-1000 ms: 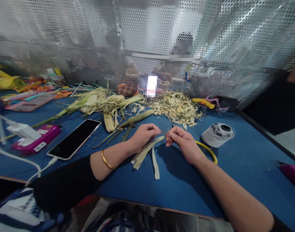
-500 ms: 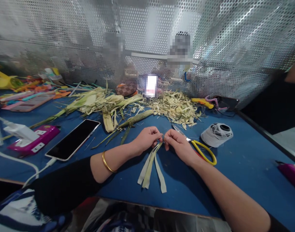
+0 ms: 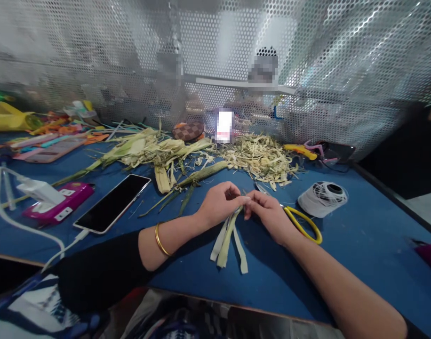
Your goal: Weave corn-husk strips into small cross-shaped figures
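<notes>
One left hand (image 3: 219, 203) and one right hand (image 3: 271, 215), with three pale strips (image 3: 225, 247) visible on their near side. To the right, one spool of white thread (image 3: 319, 201) and one pair of scissors (image 3: 319, 231). To the left, one black-screened phone (image 3: 113, 202), one gold bangle (image 3: 160, 241), one magenta power strip (image 3: 75, 200). On the far side, one husk heap (image 3: 147, 148), one shred heap (image 3: 261, 157), one checkered pouch (image 3: 188, 131).

The left hand (image 3: 220, 202) and right hand (image 3: 267, 209) have drawn together — the 3 corn-husk strips (image 3: 227, 242) have swung rightward.
</notes>
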A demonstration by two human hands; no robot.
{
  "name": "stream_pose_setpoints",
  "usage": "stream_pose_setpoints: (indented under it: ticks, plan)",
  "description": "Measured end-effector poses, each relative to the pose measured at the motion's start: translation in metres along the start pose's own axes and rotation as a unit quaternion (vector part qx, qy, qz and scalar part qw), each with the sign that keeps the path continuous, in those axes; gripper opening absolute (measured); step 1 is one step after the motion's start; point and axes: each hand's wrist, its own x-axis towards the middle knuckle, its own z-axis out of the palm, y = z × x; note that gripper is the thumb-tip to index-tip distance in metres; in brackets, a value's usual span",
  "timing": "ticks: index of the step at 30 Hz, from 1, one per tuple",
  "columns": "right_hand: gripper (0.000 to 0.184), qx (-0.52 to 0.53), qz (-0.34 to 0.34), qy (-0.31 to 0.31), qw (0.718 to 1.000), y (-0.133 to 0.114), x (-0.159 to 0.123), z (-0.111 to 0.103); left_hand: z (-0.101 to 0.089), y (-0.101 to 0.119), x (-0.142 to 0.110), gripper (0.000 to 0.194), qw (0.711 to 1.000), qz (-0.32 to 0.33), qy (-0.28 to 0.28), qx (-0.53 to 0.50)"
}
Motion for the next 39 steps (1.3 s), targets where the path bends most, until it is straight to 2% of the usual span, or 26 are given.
stream_pose_setpoints:
  ticks: [2, 4, 5, 7, 9, 10, 16, 21, 26, 33, 37, 39]
  plan:
    - [0.021, 0.027, -0.009, 0.038, 0.999, 0.001, 0.0, -0.002, 0.0, 0.001, 0.0, 0.034, 0.998, -0.049, -0.011, -0.025]
    - [0.02, 0.055, -0.026, 0.055, 0.997, 0.001, 0.0, -0.003, 0.001, 0.002, -0.001, 0.038, 0.988, -0.106, -0.07, -0.092]
    - [0.02, 0.066, -0.035, 0.056, 0.996, 0.0, 0.0, -0.003, 0.001, 0.003, -0.002, 0.039, 0.972, -0.137, -0.117, -0.151]
    - [0.02, 0.075, -0.051, 0.053, 0.994, -0.002, -0.002, -0.003, 0.001, 0.004, -0.003, 0.039, 0.914, -0.195, -0.209, -0.289]
    - [0.021, 0.064, -0.07, 0.05, 0.994, -0.005, -0.003, -0.003, 0.0, 0.005, -0.004, 0.037, 0.861, -0.232, -0.248, -0.378]
    - [0.022, 0.054, -0.079, 0.051, 0.994, -0.006, -0.003, -0.003, 0.0, 0.006, -0.004, 0.034, 0.851, -0.241, -0.251, -0.394]
    - [0.021, -0.073, -0.124, 0.08, 0.986, -0.01, -0.006, -0.006, -0.007, 0.011, -0.001, 0.006, 0.864, -0.261, -0.197, -0.382]
    - [0.018, -0.213, -0.2, 0.033, 0.956, -0.007, -0.01, -0.005, -0.01, 0.015, 0.002, 0.012, 0.855, -0.295, -0.142, -0.401]
    - [0.015, -0.284, -0.256, 0.003, 0.924, -0.003, -0.011, -0.004, -0.013, 0.016, 0.003, 0.011, 0.836, -0.327, -0.139, -0.419]
    - [0.015, -0.287, -0.29, -0.053, 0.912, -0.004, -0.011, -0.002, -0.012, 0.014, -0.002, 0.032, 0.893, -0.273, -0.115, -0.339]
    - [0.013, -0.275, -0.296, -0.079, 0.912, -0.01, -0.014, -0.001, -0.011, 0.014, -0.002, 0.035, 0.913, -0.243, -0.098, -0.313]
    - [0.012, -0.278, -0.272, -0.108, 0.915, -0.016, -0.016, -0.003, -0.013, 0.015, -0.001, 0.034, 0.924, -0.223, -0.088, -0.298]
